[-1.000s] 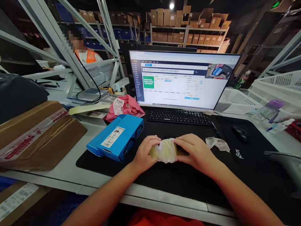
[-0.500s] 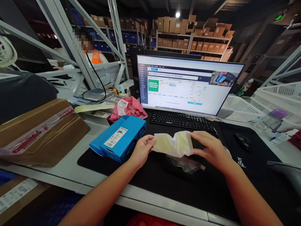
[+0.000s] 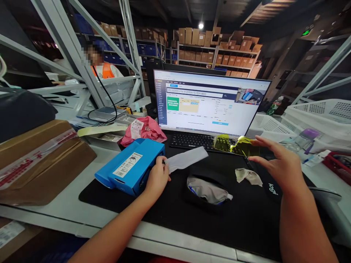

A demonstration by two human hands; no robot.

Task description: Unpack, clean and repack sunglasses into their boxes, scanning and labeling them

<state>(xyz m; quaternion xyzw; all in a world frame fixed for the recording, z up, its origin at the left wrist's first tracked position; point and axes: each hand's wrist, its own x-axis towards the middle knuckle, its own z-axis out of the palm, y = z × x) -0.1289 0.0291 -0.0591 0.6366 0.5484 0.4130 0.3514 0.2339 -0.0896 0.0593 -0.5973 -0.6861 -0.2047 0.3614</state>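
Observation:
My left hand point(image 3: 158, 176) is closed on one end of a white, flattened sleeve point(image 3: 189, 158), right beside the blue box point(image 3: 131, 164). A pair of clear yellow lenses point(image 3: 223, 143), joined at a nose notch, is held at its right end by my right hand point(image 3: 279, 164), between thumb and fingers. The lenses are in front of the keyboard's right part. On the black mat below lies a dark case point(image 3: 189, 190) with a grey pouch point(image 3: 210, 191) and some blue in it. A crumpled beige cloth point(image 3: 248, 176) lies below my right hand.
A monitor point(image 3: 197, 124) stands behind the keyboard point(image 3: 189, 140). To the left are a pink bag point(image 3: 150, 128) and a taped cardboard box point(image 3: 55, 157). White baskets point(image 3: 320, 113) are stacked at the right. A person in an orange vest point(image 3: 108, 71) is beyond the frame.
The yellow lenses have come out of the white sleeve and moved right with my right hand. My left hand, keeping the sleeve, has shifted slightly left. The beige cloth now shows on the mat.

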